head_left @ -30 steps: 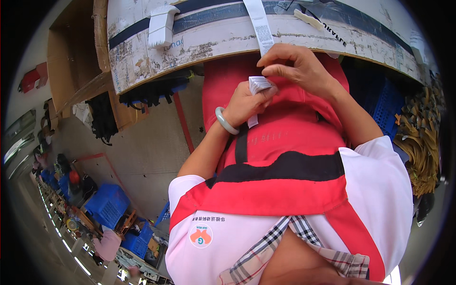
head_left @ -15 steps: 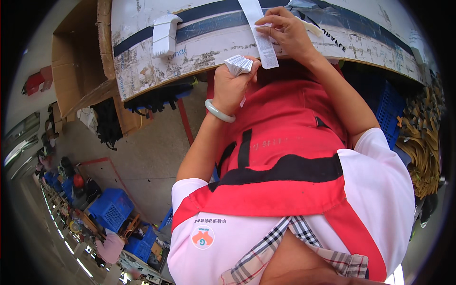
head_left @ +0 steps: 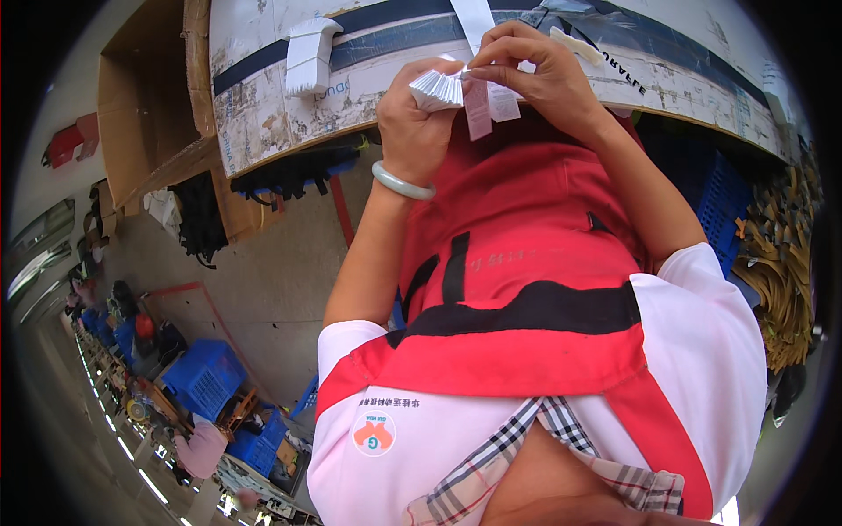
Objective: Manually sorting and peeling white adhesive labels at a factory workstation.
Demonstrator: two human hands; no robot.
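Head cam: L hand closed round wad of folded white labels, fanned edges out. R hand thumb + index pinch a label right by L fingertips; it hangs btwn hands. Strip lies on table, passes behind R fingers. 2nd stack on table, left of L hand.
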